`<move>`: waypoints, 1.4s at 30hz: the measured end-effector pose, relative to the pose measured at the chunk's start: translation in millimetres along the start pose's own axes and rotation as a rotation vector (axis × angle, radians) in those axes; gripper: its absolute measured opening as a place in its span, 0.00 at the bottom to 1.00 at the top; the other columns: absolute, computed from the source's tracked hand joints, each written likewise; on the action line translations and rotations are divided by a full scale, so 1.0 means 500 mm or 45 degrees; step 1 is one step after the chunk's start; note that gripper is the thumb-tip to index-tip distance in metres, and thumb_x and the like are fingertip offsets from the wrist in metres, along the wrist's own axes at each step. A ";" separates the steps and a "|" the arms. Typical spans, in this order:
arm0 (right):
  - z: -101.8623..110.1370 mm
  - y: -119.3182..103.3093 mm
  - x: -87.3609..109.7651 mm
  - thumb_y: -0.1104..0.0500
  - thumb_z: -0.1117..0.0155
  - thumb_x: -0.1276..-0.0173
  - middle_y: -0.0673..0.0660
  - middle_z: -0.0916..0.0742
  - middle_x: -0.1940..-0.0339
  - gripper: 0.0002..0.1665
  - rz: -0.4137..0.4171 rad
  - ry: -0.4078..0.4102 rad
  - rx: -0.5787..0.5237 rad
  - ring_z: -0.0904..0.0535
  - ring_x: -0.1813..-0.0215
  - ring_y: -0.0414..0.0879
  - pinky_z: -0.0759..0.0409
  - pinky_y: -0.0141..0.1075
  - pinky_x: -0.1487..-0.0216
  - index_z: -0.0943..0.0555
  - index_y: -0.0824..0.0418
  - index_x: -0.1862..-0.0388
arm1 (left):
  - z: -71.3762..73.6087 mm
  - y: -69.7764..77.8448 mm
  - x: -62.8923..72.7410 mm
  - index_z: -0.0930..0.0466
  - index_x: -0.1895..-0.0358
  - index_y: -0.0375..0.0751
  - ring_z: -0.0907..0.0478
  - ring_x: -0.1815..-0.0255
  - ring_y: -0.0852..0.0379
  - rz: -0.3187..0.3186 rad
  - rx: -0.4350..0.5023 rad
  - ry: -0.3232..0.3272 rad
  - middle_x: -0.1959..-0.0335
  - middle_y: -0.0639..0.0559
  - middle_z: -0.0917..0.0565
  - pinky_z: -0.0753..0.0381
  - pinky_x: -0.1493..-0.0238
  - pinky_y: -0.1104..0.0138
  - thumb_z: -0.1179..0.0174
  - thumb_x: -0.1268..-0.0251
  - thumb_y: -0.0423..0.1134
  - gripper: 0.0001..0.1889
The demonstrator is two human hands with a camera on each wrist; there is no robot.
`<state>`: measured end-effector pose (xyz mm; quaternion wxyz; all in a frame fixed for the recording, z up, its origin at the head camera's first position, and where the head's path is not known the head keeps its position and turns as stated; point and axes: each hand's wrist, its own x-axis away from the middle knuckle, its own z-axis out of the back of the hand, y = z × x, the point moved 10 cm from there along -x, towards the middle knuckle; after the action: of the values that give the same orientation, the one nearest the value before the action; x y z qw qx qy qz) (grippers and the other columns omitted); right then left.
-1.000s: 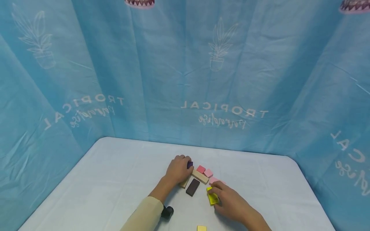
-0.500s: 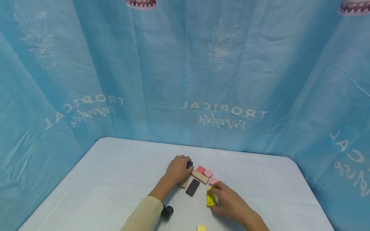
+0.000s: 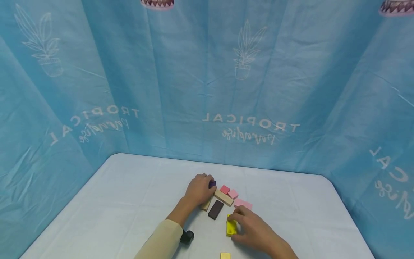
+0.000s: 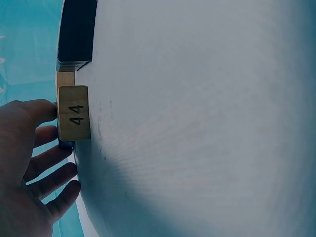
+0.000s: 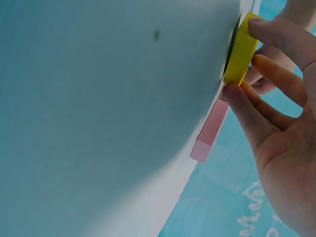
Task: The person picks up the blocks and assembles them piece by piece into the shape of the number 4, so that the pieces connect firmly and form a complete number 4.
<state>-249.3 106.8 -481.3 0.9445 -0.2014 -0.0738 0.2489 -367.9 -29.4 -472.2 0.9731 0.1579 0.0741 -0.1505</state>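
My left hand [image 3: 198,189] rests at the far middle of the group, thumb and index finger round a small purple block [image 3: 211,184]. In the left wrist view, a plain wooden block [image 4: 74,113] marked 44 stands by the fingertips and mostly hides the purple one. My right hand [image 3: 253,230] pinches a yellow block [image 3: 231,228] endwise between thumb and finger, down at the table. The right wrist view shows this yellow block [image 5: 242,49] with a pink block [image 5: 211,128] beyond it. Between the hands lies a dark brown block [image 3: 215,209].
A plain wooden block [image 3: 224,198] lies slantwise behind the brown one. Past it are a red block [image 3: 224,189], a light pink block [image 3: 233,194] and a longer pink block [image 3: 243,204]. A pale yellow block [image 3: 225,255] sits at the near edge of view. Blue curtains [image 3: 207,90] surround the white table [image 3: 145,187].
My right hand has brought the yellow block a little left and nearer to me, turning it straighter. The long pink block shows more fully. My left hand stays put.
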 end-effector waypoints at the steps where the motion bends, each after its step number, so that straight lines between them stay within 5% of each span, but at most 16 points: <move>1: 0.000 -0.002 0.001 0.45 0.23 0.50 0.43 0.24 0.56 0.25 0.004 0.001 -0.001 0.29 0.59 0.38 0.22 0.39 0.52 0.16 0.45 0.51 | 0.001 0.000 0.000 0.18 0.52 0.46 0.25 0.59 0.54 0.000 0.004 0.003 0.59 0.51 0.19 0.22 0.54 0.59 0.39 0.37 0.50 0.16; 21: -0.025 -0.030 0.008 0.44 0.25 0.47 0.41 0.25 0.58 0.21 0.019 -0.107 -0.072 0.29 0.61 0.36 0.22 0.33 0.56 0.16 0.39 0.52 | 0.001 -0.003 -0.001 0.18 0.54 0.46 0.26 0.61 0.55 -0.014 -0.042 0.012 0.63 0.53 0.20 0.22 0.58 0.61 0.39 0.38 0.51 0.15; 30: -0.030 -0.041 0.011 0.47 0.32 0.39 0.39 0.26 0.60 0.16 0.121 -0.141 -0.069 0.30 0.62 0.35 0.26 0.31 0.60 0.16 0.39 0.51 | 0.003 -0.002 0.000 0.18 0.54 0.47 0.25 0.60 0.56 0.000 -0.045 0.005 0.62 0.53 0.20 0.21 0.58 0.61 0.39 0.37 0.52 0.16; 42: -0.039 -0.045 0.013 0.50 0.32 0.39 0.39 0.25 0.58 0.17 0.087 -0.192 -0.087 0.30 0.62 0.35 0.24 0.32 0.60 0.16 0.37 0.50 | -0.002 -0.004 0.000 0.18 0.53 0.47 0.25 0.58 0.56 0.011 -0.059 -0.004 0.62 0.53 0.20 0.21 0.57 0.61 0.40 0.37 0.53 0.17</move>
<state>-229.3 85.5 -489.5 0.9197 -0.2168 -0.1463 0.2927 -368.4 -30.8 -473.6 0.9772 0.1354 0.0754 -0.1449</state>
